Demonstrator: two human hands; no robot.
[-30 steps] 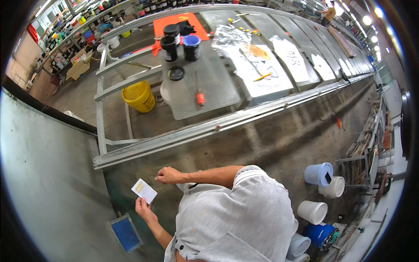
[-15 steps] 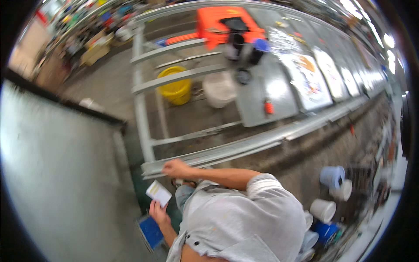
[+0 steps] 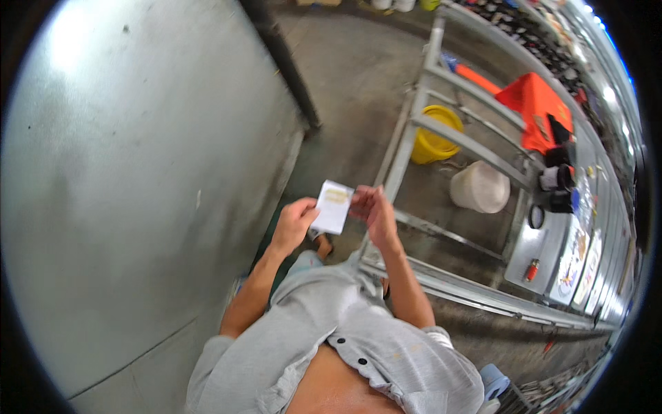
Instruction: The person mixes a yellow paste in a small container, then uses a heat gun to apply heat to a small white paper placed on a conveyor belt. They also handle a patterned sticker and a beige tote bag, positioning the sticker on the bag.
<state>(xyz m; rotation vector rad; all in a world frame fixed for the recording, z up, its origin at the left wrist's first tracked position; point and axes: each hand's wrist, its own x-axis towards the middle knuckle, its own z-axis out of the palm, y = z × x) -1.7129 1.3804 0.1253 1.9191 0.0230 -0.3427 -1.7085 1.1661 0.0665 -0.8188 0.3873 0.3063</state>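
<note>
Now the right hand (image 3: 374, 212) is joining in, fingers half curling at the white rectangular card with gold print (image 3: 333, 207), gripping or not I can't tell; the left hand (image 3: 295, 222) is pinching it firmly, left of the long grey metal-framed table (image 3: 483, 157).

Panel (image 3: 152, 172) left, frame (image 3: 474, 151) right, card (image 3: 333, 208) between (a bucket (image 3: 481, 188) beneath the frame)
</note>
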